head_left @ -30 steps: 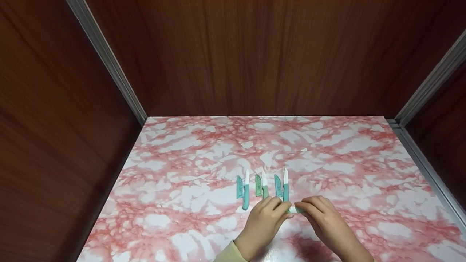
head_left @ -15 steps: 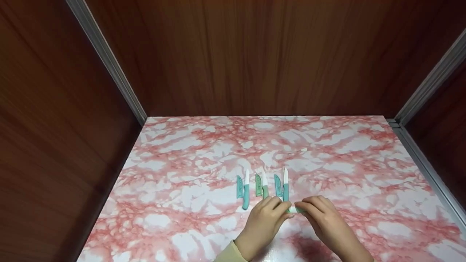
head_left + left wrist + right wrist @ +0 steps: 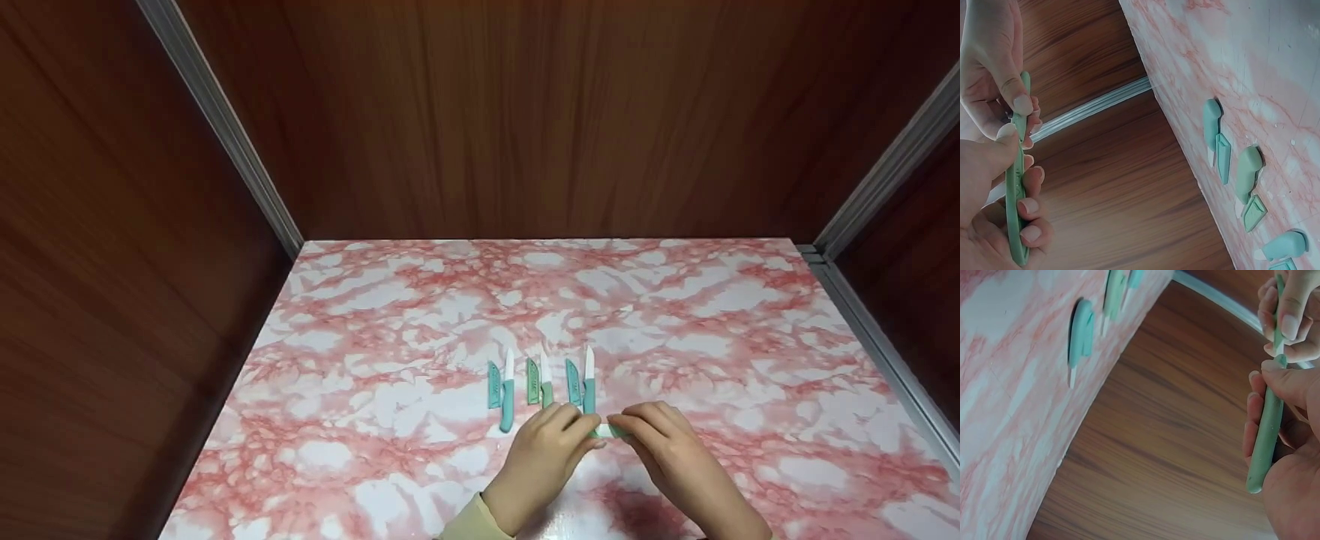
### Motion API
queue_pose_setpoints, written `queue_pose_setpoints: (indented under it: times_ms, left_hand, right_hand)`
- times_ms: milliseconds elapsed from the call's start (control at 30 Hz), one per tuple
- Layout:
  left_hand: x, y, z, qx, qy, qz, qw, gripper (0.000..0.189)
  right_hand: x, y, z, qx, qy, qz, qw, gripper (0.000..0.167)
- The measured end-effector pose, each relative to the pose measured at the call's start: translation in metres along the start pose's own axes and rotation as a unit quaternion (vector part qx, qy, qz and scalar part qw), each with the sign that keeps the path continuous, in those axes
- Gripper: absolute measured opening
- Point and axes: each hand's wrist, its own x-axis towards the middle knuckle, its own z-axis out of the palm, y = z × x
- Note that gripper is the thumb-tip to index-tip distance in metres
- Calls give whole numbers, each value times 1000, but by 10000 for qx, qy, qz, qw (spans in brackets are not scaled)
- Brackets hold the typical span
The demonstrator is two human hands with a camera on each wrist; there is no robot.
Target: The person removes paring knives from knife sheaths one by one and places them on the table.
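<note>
Both hands are close together above the front of the table. My left hand grips a light green knife sheath. My right hand holds the green handle of a paring knife. A short stretch of white blade shows between the two hands, and the rest of it is hidden. Just beyond them lie a teal knife, a green knife and another teal knife, all with bare white blades. To the left of each lies its sheath: teal, green and teal.
The red-and-white marbled tabletop carries the knives near its middle front. Dark wood panels enclose the back and both sides, with metal strips along the corners.
</note>
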Motion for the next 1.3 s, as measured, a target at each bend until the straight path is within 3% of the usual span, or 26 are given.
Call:
queue_pose_setpoints:
  times_ms: [933, 1167, 1300]
  left_hand:
    - [0, 0, -3, 76, 51, 22, 10000, 21]
    - [0, 0, -2, 65, 25, 28, 10000, 19]
    - [0, 0, -2, 70, 44, 32, 10000, 19]
  right_hand:
    - [0, -1, -1, -161, 30, 189, 9997, 36]
    - [-2, 1, -2, -60, -21, 152, 9999, 22]
    - [-3, 1, -2, -30, -36, 123, 9999, 21]
